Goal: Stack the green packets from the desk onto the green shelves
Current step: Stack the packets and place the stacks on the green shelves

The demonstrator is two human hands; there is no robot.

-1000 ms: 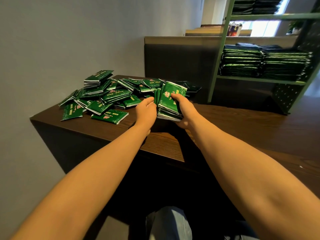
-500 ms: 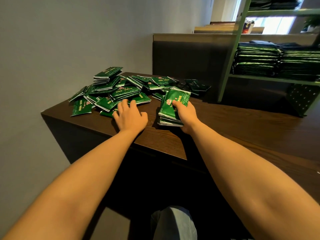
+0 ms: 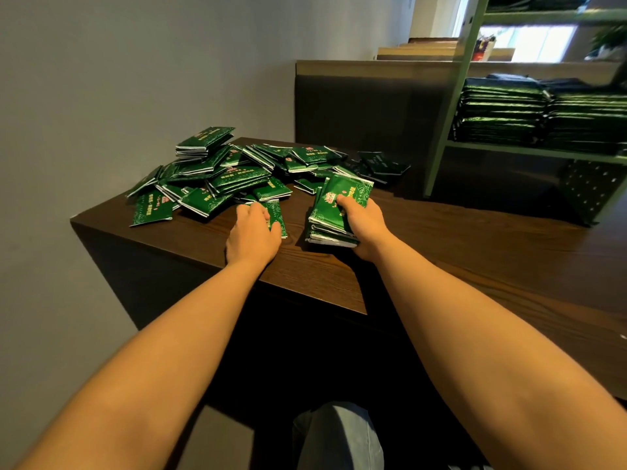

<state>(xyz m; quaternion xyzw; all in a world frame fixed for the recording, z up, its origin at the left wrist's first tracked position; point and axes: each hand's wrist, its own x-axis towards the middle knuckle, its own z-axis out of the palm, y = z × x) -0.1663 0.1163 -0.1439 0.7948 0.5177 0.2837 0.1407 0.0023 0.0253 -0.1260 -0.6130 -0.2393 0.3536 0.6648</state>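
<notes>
A loose heap of green packets (image 3: 237, 171) covers the far left part of the dark wooden desk (image 3: 441, 252). My right hand (image 3: 364, 225) grips a stack of green packets (image 3: 334, 215) tilted on the desk, thumb on the top one. My left hand (image 3: 252, 234) lies over a single green packet (image 3: 276, 215) at the heap's near edge, its fingers curled onto it. The green shelves (image 3: 451, 106) stand at the right back, with tall piles of stacked packets (image 3: 509, 113) on the middle level.
A grey wall runs along the left of the desk. A dark partition (image 3: 356, 103) rises behind the heap. A perforated green side panel (image 3: 590, 195) closes the shelf's lower right. My knee (image 3: 336, 435) shows below the desk's front edge.
My left hand left the stack, reached left to the heap's edge and now draws one packet back toward the stack. My right hand keeps hold of the stack.
</notes>
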